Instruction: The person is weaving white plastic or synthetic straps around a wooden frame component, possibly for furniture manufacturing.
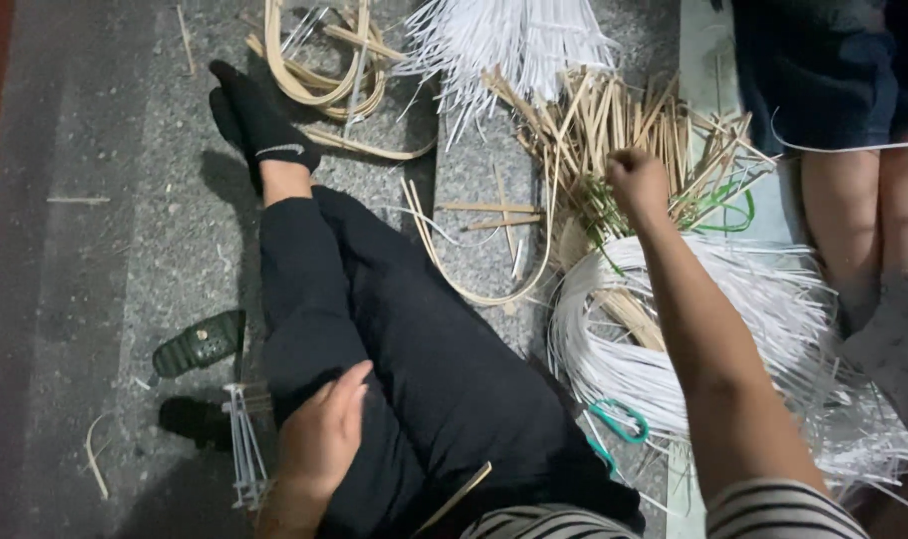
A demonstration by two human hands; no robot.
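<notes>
reaching to the upper centre of the frame, the right hand (pixel 638 180) is closed in a fist around the near ends of the bamboo strips (pixel 614 125). that pile lies on the floor (pixel 105 250), its strips fanning up and away from the fist, long axes running roughly toward the top of the frame. just below sits a coil of white strips (pixel 763 309), touching the forearm. the left hand (pixel 324 434) rests flat and relaxed on the black-trousered thigh (pixel 424 349) at lower left, holding nothing, well apart from the pile. the right hand is plainly nearer. green-handled scissors (pixel 619 421) lie beside the coil.
</notes>
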